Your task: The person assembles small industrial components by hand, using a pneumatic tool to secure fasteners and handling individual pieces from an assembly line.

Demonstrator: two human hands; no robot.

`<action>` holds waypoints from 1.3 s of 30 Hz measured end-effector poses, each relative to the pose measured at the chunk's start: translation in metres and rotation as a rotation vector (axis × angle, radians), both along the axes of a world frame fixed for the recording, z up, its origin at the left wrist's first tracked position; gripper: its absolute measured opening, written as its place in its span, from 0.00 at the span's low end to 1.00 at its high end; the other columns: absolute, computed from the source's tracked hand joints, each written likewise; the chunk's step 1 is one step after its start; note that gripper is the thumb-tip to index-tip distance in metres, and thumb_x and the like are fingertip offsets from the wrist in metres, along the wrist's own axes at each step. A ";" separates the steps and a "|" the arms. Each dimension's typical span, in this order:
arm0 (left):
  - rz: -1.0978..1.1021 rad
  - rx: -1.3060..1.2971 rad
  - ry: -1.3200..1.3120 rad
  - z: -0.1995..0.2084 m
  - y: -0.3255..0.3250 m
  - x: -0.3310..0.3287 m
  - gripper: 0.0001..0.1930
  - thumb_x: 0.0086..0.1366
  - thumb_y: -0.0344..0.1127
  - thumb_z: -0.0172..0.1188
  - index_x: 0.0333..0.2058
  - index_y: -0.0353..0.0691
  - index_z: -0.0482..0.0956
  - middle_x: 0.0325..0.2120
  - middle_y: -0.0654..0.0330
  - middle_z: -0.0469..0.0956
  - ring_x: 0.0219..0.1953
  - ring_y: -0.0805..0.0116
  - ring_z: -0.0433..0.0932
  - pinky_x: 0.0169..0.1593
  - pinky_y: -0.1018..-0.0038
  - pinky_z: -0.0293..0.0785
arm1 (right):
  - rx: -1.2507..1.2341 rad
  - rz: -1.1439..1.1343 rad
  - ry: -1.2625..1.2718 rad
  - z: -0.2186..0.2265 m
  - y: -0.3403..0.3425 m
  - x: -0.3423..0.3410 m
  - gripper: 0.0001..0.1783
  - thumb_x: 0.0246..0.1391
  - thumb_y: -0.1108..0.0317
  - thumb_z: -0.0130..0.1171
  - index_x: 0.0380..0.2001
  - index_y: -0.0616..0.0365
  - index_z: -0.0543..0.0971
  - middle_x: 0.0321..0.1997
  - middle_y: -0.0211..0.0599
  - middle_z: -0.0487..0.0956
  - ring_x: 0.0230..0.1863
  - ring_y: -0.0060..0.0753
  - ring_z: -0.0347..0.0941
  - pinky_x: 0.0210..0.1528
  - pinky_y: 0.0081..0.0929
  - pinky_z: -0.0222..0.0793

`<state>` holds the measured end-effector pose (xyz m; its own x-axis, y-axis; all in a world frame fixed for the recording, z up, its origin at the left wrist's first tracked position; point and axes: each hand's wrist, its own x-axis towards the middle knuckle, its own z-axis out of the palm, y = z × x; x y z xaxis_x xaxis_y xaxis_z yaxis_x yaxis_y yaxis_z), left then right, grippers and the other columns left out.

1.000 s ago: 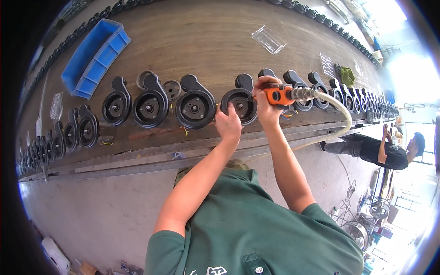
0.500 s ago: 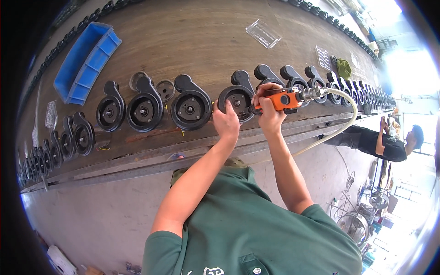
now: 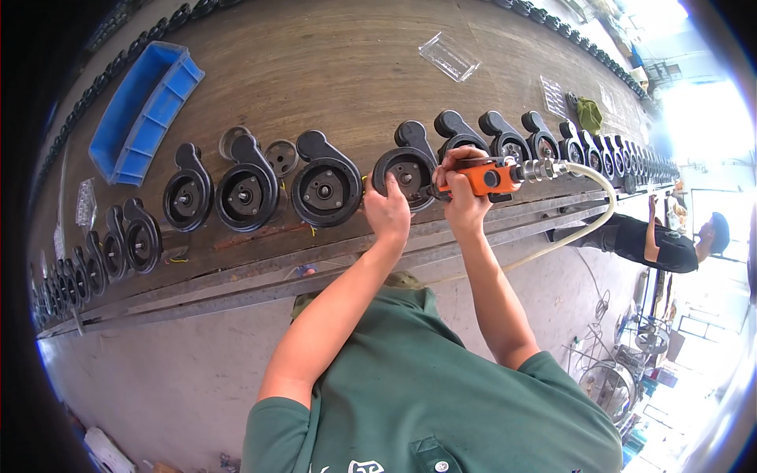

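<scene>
My left hand [image 3: 387,211] is closed on the near left rim of a black round housing [image 3: 412,135], its thumb over the edge. The housing has a curved arm at the far side and a grey disc with a central stud inside. In my right hand [image 3: 464,203] is an orange air tool [image 3: 498,180], fingers wrapped round its left part. The tool lies sideways, its dark nose at the right side of the housing; the exact contact is hidden. From its metal coupling [image 3: 540,170] a pale hose [image 3: 610,197] loops right and down.
More black housings [image 3: 325,191] stand in a row along the bench's near edge, both sides. A blue bin [image 3: 162,118] is at the far left, a clear plastic tray [image 3: 449,57] farther back. Two metal rings [image 3: 281,157] lie behind the row. A co-worker [image 3: 670,246] stands right.
The whole view has shifted slightly. Both hands keep their places on the housing and the air tool, with no clear movement of either.
</scene>
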<state>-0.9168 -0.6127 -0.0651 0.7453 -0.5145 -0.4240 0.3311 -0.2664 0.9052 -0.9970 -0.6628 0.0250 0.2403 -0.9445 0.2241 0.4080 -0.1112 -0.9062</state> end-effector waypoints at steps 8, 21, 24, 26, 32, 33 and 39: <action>-0.012 -0.005 0.004 0.001 0.000 -0.001 0.16 0.74 0.42 0.59 0.51 0.36 0.81 0.42 0.45 0.86 0.45 0.44 0.85 0.52 0.56 0.77 | -0.025 0.040 0.068 0.000 0.006 0.001 0.15 0.52 0.84 0.54 0.45 0.64 0.76 0.34 0.37 0.79 0.29 0.22 0.76 0.31 0.20 0.73; 0.027 -0.057 0.115 -0.001 0.004 0.004 0.17 0.74 0.40 0.60 0.53 0.34 0.79 0.44 0.46 0.85 0.46 0.47 0.84 0.50 0.58 0.78 | -0.106 0.042 0.254 -0.005 0.010 0.013 0.10 0.46 0.82 0.58 0.34 0.65 0.79 0.34 0.37 0.80 0.33 0.25 0.77 0.36 0.25 0.75; -0.003 -0.052 0.237 0.025 0.008 0.006 0.17 0.74 0.40 0.60 0.54 0.35 0.78 0.44 0.48 0.85 0.41 0.52 0.86 0.38 0.60 0.85 | -0.088 -0.024 0.179 -0.011 0.013 0.011 0.10 0.46 0.83 0.58 0.34 0.65 0.80 0.33 0.36 0.80 0.32 0.24 0.77 0.36 0.24 0.75; -0.033 -0.073 0.301 0.038 0.010 0.008 0.17 0.74 0.39 0.59 0.54 0.35 0.77 0.44 0.48 0.84 0.38 0.55 0.86 0.30 0.63 0.87 | -0.098 -0.072 0.202 -0.004 0.016 0.012 0.09 0.47 0.83 0.58 0.34 0.64 0.80 0.31 0.35 0.80 0.32 0.23 0.77 0.36 0.24 0.75; -0.087 -0.110 0.381 0.011 0.007 0.006 0.18 0.74 0.37 0.60 0.57 0.34 0.75 0.48 0.50 0.83 0.43 0.57 0.86 0.38 0.59 0.89 | -0.253 -0.248 0.291 -0.002 0.026 0.018 0.11 0.42 0.80 0.59 0.33 0.66 0.82 0.29 0.36 0.83 0.30 0.25 0.80 0.36 0.25 0.76; -0.104 -0.100 0.416 0.027 0.007 0.003 0.18 0.75 0.37 0.59 0.58 0.34 0.75 0.50 0.50 0.82 0.45 0.57 0.86 0.38 0.59 0.88 | -0.296 -0.286 0.288 0.001 0.026 0.014 0.11 0.42 0.80 0.60 0.33 0.66 0.82 0.28 0.36 0.82 0.30 0.25 0.79 0.36 0.25 0.76; -0.028 -0.433 0.493 -0.018 -0.002 -0.003 0.17 0.73 0.37 0.62 0.52 0.29 0.78 0.49 0.54 0.82 0.47 0.61 0.84 0.47 0.64 0.82 | -0.240 -0.053 0.228 0.001 0.022 0.008 0.13 0.48 0.80 0.62 0.40 0.65 0.81 0.37 0.35 0.83 0.39 0.22 0.79 0.44 0.27 0.77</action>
